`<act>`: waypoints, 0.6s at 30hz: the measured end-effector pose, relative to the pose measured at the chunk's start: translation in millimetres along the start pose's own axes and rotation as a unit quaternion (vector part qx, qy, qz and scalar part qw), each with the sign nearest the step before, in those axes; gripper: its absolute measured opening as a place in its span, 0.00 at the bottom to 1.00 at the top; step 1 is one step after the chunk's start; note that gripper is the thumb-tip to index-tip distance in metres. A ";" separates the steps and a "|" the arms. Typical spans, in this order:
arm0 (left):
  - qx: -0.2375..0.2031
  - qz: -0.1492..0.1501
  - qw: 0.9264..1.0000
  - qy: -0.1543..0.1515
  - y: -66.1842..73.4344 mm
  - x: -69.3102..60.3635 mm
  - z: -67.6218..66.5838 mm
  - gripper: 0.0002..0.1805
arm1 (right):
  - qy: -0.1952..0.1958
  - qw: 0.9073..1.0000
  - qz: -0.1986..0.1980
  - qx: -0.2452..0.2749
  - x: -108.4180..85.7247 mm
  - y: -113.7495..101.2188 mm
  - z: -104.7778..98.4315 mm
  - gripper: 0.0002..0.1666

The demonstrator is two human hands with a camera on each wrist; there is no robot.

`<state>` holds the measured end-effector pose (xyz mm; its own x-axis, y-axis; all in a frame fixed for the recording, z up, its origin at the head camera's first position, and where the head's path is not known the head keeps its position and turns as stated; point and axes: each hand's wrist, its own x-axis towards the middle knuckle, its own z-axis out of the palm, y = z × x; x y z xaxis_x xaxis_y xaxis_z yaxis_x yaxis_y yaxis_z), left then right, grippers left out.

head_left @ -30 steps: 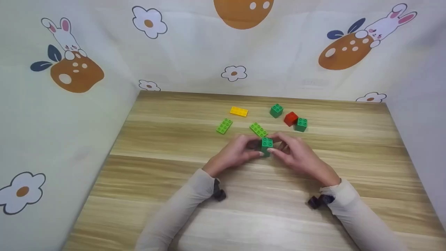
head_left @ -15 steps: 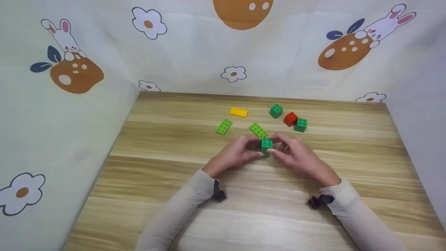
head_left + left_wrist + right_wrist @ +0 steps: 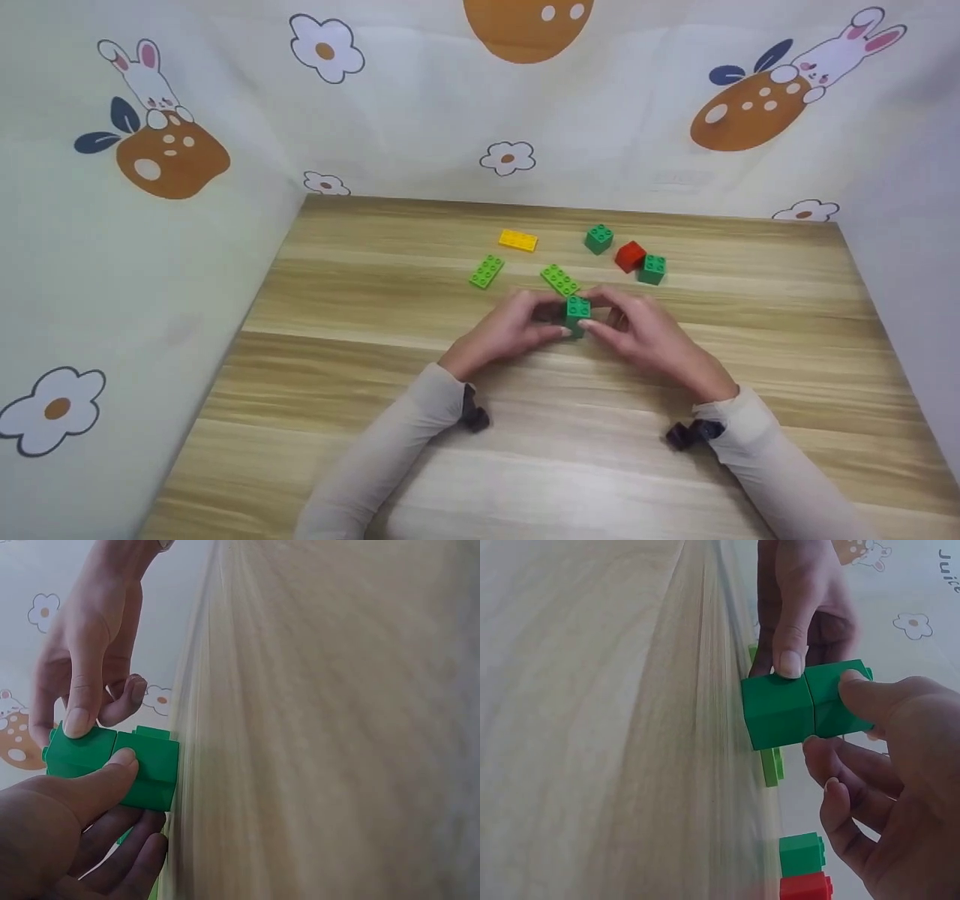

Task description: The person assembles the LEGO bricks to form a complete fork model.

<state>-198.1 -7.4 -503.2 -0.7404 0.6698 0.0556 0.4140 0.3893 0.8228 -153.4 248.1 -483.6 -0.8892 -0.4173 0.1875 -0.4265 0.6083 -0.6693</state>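
Two dark green bricks stand stacked on the table. The left hand (image 3: 510, 330) pinches the lower brick (image 3: 154, 769) from the left, thumb on its near face. The right hand (image 3: 646, 339) pinches the upper brick (image 3: 577, 307) from the right. In the left wrist view the left hand (image 3: 82, 832) and right hand (image 3: 90, 652) meet at the pair, with a thin seam between the bricks. The right wrist view shows the right hand (image 3: 900, 772) on the upper brick (image 3: 840, 697) and the left hand (image 3: 806, 607) on the lower brick (image 3: 780, 712).
Behind the hands lie a light green plate (image 3: 559, 280), another light green plate (image 3: 487, 271) and a yellow plate (image 3: 518, 240). To the back right stand a green brick (image 3: 599, 238), a red brick (image 3: 630, 256) and another green brick (image 3: 652, 269). A patterned cloth (image 3: 420, 97) surrounds the wooden table (image 3: 337, 300).
The whole head view has shifted slightly, moving everything a little to the right in the picture. Both hands keep the same grip on the stacked bricks.
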 end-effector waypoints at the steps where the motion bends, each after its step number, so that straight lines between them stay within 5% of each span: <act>1: -0.005 0.001 1.000 -0.001 -0.2 0.4 0.2 0.20 | 0.000 1.000 0.001 0.001 -0.4 0.6 -0.2 0.19; 18: -0.028 -0.005 1.000 -0.005 -0.1 0.9 0.6 0.22 | -0.023 0.998 0.051 0.026 0.9 6.9 -0.4 0.26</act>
<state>-198.4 -6.4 -503.6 -0.7383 0.6732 0.0421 0.3762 0.3592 0.8541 -157.2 252.2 -487.7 -0.9187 -0.3861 0.0830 -0.3233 0.6147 -0.7195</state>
